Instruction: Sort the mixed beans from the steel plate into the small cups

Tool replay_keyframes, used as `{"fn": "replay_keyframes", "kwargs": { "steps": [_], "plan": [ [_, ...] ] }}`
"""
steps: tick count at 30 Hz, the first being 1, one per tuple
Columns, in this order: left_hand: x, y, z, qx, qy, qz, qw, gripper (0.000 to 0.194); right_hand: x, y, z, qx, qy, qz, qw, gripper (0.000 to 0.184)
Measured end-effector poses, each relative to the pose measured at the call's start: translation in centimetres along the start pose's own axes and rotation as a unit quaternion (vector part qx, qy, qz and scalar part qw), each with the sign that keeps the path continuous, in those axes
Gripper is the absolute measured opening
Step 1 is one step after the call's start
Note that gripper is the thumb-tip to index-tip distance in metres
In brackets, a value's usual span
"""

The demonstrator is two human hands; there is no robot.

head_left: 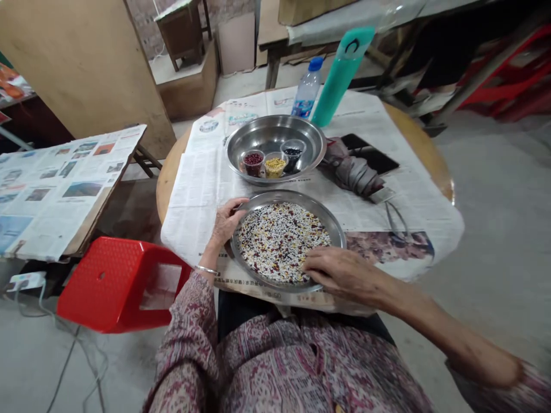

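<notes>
A shallow round metal tray lies near the table's front edge, filled with mixed white grains and red, yellow and dark beans. My left hand grips the tray's left rim, thumb on the inner side. Over the right front part of the mix, my right hand has its fingers drawn together, tips down among the grains; what they pinch is hidden. Beyond the tray stands a larger metal basin holding three clear cups: red beans, yellow beans and dark beans.
Newspaper covers the round table. A plastic bottle and a teal bottle stand behind the basin. To its right lie a folded umbrella and a dark flat object. A red stool is at left.
</notes>
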State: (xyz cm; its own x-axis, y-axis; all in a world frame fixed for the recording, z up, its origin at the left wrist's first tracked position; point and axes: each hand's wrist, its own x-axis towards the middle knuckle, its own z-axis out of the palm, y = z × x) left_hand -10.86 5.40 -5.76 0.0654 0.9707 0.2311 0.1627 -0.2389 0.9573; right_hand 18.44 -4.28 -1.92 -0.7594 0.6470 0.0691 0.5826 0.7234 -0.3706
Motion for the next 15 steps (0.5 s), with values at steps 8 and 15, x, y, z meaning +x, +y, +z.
{"fn": "replay_keyframes", "kwargs": {
  "steps": [8,15],
  "plan": [
    [-0.3,-0.8,0.2,-0.020,0.014,-0.034,0.999,0.030,5.6,1.6,1.7,-0.061,0.171,0.090,0.979,0.026],
    [-0.2,-0.7,0.3,-0.027,0.020,-0.037,0.999,0.028,7.9,-2.9,2.3,0.038,0.053,-0.143,0.988,0.019]
  ]
}}
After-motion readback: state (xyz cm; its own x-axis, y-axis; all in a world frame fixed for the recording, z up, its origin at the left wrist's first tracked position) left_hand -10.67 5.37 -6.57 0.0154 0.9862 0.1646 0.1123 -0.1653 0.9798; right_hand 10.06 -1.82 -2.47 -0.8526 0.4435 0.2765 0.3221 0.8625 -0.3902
